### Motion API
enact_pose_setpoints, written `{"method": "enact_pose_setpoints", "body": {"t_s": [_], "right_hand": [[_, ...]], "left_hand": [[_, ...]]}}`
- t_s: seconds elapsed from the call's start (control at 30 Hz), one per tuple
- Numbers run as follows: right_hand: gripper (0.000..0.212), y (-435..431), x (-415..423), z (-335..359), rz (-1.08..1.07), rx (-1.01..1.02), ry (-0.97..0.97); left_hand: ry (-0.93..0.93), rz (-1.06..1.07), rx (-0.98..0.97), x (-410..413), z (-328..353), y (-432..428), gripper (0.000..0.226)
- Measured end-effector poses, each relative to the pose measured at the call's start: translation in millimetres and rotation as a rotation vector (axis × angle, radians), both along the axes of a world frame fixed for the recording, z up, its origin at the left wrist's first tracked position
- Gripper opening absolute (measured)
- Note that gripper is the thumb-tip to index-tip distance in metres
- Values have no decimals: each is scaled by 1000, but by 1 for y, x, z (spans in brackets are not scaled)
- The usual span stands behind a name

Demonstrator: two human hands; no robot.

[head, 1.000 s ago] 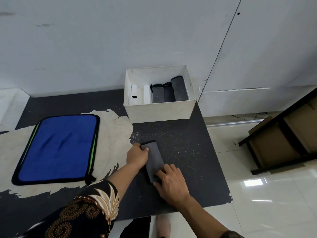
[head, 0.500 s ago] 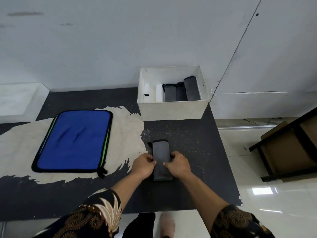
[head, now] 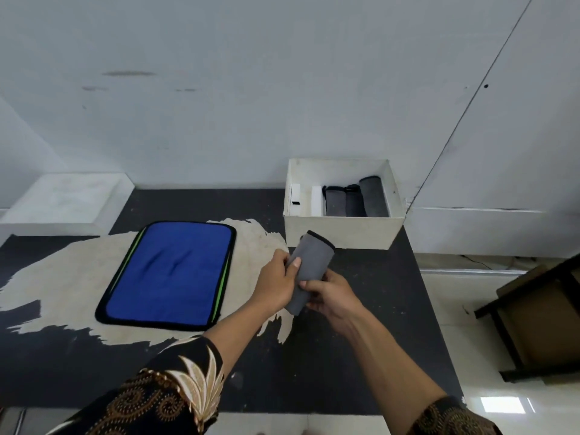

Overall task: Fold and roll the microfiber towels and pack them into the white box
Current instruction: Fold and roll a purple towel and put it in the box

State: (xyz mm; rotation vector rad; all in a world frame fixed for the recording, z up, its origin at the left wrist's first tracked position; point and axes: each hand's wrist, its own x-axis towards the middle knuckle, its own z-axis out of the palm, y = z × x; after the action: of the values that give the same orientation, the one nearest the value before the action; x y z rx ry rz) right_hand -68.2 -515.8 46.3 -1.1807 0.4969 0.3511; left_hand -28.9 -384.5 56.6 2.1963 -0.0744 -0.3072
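Note:
A rolled grey towel (head: 309, 265) is lifted off the black table, tilted with its black-edged end toward the white box (head: 339, 230). My left hand (head: 277, 281) grips its left side, thumb on top. My right hand (head: 329, 296) holds its lower end from the right. Inside the box, three rolled grey towels (head: 354, 199) lie side by side against the right wall. A blue towel (head: 171, 273) with black trim lies flat on the table to the left.
The black table (head: 361, 356) has a large worn pale patch under the blue towel. A white ledge (head: 62, 202) stands at the far left by the wall. A dark wooden frame (head: 533, 324) stands on the tiled floor at right.
The grey roll lay on the table under both hands; now both hands have lifted it and carried it toward the box. The camera view has shifted, so everything sits further right.

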Motion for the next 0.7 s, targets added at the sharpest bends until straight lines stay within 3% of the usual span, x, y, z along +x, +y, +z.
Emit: {"method": "enact_pose_setpoints", "body": {"t_s": [0.17, 0.27, 0.37, 0.53, 0.7], "right_hand": [[32, 16, 23, 42, -102, -80, -116], [22, 27, 33, 58, -221, -171, -189], [18, 31, 41, 71, -323, -226, -218], [16, 25, 54, 82, -427, -274, -267], [23, 3, 75, 87, -403, -318, -306]], "left_hand": [[-298, -38, 31, 20, 30, 11, 23], [-371, -51, -13, 27, 46, 15, 16], [-323, -72, -36, 34, 62, 14, 40], [-195, -143, 12, 50, 80, 3, 26], [-140, -168, -48, 69, 89, -10, 30]]}}
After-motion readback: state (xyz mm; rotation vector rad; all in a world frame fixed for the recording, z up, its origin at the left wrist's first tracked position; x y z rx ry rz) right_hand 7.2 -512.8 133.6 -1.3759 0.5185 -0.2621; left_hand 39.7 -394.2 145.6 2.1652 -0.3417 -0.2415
